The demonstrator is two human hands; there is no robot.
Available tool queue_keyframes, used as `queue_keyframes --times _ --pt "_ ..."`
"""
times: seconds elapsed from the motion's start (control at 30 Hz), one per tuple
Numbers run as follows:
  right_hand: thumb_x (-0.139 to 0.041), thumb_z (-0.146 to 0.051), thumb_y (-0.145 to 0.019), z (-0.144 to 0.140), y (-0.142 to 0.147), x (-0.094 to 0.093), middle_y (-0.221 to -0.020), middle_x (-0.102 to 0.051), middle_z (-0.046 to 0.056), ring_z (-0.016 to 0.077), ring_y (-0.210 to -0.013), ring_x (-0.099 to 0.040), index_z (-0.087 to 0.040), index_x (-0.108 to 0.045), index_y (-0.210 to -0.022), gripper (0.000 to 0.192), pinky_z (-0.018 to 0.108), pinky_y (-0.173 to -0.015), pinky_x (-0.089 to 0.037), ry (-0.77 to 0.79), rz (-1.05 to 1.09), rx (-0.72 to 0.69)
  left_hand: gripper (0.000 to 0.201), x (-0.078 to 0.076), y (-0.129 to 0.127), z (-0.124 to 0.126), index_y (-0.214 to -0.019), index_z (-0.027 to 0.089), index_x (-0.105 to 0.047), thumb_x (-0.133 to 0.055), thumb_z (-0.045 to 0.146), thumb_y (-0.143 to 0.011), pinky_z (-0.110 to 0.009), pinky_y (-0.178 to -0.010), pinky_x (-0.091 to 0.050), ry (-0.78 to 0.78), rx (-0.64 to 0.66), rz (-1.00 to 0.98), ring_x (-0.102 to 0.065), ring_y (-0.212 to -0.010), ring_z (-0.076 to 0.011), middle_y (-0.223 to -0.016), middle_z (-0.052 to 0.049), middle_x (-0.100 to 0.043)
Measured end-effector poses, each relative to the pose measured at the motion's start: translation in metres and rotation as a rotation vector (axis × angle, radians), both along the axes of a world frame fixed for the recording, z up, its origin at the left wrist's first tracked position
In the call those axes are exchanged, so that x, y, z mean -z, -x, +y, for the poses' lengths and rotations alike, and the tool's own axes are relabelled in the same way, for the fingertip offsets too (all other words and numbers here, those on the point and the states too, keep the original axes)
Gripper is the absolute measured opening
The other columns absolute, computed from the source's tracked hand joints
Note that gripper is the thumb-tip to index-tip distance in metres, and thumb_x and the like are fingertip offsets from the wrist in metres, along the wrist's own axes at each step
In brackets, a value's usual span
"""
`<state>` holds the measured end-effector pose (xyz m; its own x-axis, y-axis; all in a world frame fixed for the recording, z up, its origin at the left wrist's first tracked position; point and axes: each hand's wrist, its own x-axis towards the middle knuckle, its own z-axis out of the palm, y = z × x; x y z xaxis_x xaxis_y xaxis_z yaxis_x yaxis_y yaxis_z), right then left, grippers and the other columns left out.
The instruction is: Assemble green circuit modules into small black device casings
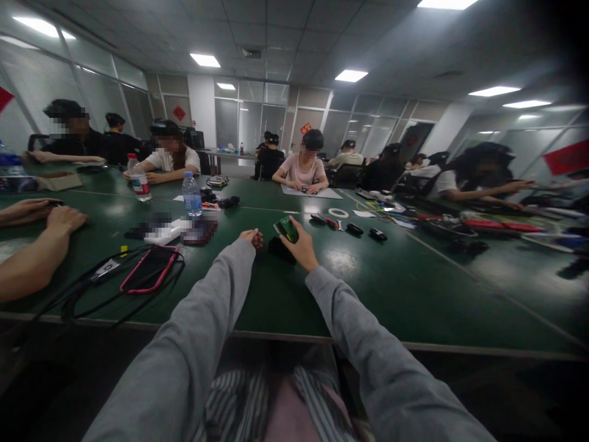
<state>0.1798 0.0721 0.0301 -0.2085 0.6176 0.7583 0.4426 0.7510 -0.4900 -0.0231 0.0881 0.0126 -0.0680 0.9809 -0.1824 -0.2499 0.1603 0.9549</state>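
Both my arms, in grey sleeves, reach out over a dark green table point(391, 288). My right hand point(301, 244) grips a small green circuit board point(285, 228), held tilted just above a black object point(280, 250) on the table. My left hand point(252, 237) lies curled on the table a little to the left of the board, with nothing visible in it. A little beyond and to the right of the board lie several small dark parts point(354, 229), a red-handled tool point(332, 223) and a white tape ring point(338, 212).
A phone in a red case point(150, 270) lies amid black cables at my near left. Two water bottles point(192, 194) stand further out. Another person's forearms point(32, 245) rest at the left edge. Several people sit around the table; cables and tools clutter the right side.
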Motion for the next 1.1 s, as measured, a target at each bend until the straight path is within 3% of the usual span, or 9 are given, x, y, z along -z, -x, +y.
queue_keyframes --times 0.17,0.3,0.47,0.57,0.7,0.83,0.97,1.03,1.1 --pt "-0.06 -0.037 -0.081 0.015 -0.032 0.006 -0.13 -0.056 0.007 0.0234 -0.117 -0.055 -0.021 -0.047 -0.135 0.057 0.039 -0.102 -0.043 -0.034 -0.251 -0.003 0.029 -0.006 0.0 -0.008 -0.095 0.013 -0.06 -0.057 0.041 -0.086 -0.023 -0.054 -0.047 0.031 -0.055 0.048 -0.057 -0.048 -0.0106 -0.059 -0.002 -0.059" --pt "-0.059 -0.039 -0.082 0.036 -0.095 0.011 -0.13 -0.056 0.009 0.0261 -0.116 -0.056 -0.02 -0.047 -0.135 0.058 0.042 -0.099 -0.045 -0.04 -0.386 0.144 0.028 -0.011 -0.001 -0.014 -0.096 0.013 -0.061 -0.055 0.039 -0.087 -0.023 -0.056 -0.047 0.033 -0.056 0.072 -0.059 -0.053 -0.0114 -0.063 -0.004 -0.062" --pt "-0.06 -0.043 -0.078 0.053 -0.189 0.033 -0.121 -0.062 0.01 0.0297 -0.108 -0.06 -0.02 -0.052 -0.13 0.057 0.044 -0.091 -0.049 0.068 -0.531 0.302 0.027 -0.008 0.001 -0.012 -0.092 0.013 -0.062 -0.057 0.039 -0.086 -0.023 -0.055 -0.047 0.011 -0.059 0.082 -0.06 -0.054 -0.0119 -0.063 -0.004 -0.062" --pt "-0.061 -0.047 -0.076 0.048 -0.211 0.037 -0.116 -0.064 0.014 0.0311 -0.101 -0.063 -0.018 -0.054 -0.127 0.059 0.046 -0.087 -0.05 0.094 -0.447 0.473 0.03 -0.004 0.002 -0.007 -0.086 0.014 -0.061 -0.061 0.044 -0.083 -0.022 -0.052 -0.046 -0.016 -0.042 0.122 -0.059 -0.051 -0.0112 -0.061 -0.003 -0.06" --pt "-0.057 -0.044 -0.08 0.039 -0.183 0.028 -0.123 -0.059 0.016 0.0285 -0.11 -0.058 -0.016 -0.048 -0.131 0.059 0.043 -0.093 -0.046 -0.055 -0.232 0.564 0.03 -0.004 -0.015 -0.006 -0.084 0.015 -0.061 -0.065 0.044 -0.078 -0.025 -0.059 -0.048 -0.112 0.029 0.329 -0.061 -0.059 -0.0127 -0.069 -0.004 -0.063" --pt "-0.054 -0.039 -0.082 0.04 -0.135 0.02 -0.127 -0.056 0.015 0.0268 -0.116 -0.054 -0.015 -0.045 -0.133 0.056 0.042 -0.098 -0.043 -0.12 -0.059 0.573 0.031 -0.01 -0.064 -0.016 -0.095 0.015 -0.062 -0.067 0.039 -0.076 -0.036 -0.084 -0.049 -0.482 0.246 0.538 -0.064 -0.087 -0.0183 -0.097 -0.01 -0.067" --pt "-0.055 -0.037 -0.081 0.044 -0.098 0.02 -0.128 -0.055 0.014 0.0243 -0.119 -0.052 -0.015 -0.046 -0.13 0.055 0.039 -0.101 -0.041 -0.131 0.045 0.462 0.083 -0.004 -0.102 -0.023 -0.131 0.017 -0.049 -0.08 0.042 -0.058 -0.048 -0.106 -0.032 -0.835 0.536 0.618 -0.044 -0.126 -0.0303 -0.138 -0.015 -0.046" --pt "-0.056 -0.037 -0.081 0.044 -0.082 0.019 -0.126 -0.056 0.013 0.0236 -0.117 -0.053 -0.015 -0.047 -0.129 0.054 0.039 -0.1 -0.041 -0.116 0.121 0.439 0.103 0.004 -0.108 -0.018 -0.138 0.013 -0.041 -0.084 0.044 -0.049 -0.049 -0.112 -0.021 -0.891 0.63 0.606 -0.033 -0.134 -0.0331 -0.143 -0.018 -0.038" --pt "-0.055 -0.037 -0.081 0.042 -0.067 0.017 -0.125 -0.056 0.013 0.0233 -0.115 -0.054 -0.015 -0.046 -0.129 0.054 0.04 -0.099 -0.041 -0.094 0.189 0.426 0.109 0.015 -0.107 -0.009 -0.14 0.013 -0.037 -0.084 0.047 -0.047 -0.049 -0.113 -0.016 -0.877 0.724 0.562 -0.029 -0.136 -0.0337 -0.145 -0.019 -0.036"
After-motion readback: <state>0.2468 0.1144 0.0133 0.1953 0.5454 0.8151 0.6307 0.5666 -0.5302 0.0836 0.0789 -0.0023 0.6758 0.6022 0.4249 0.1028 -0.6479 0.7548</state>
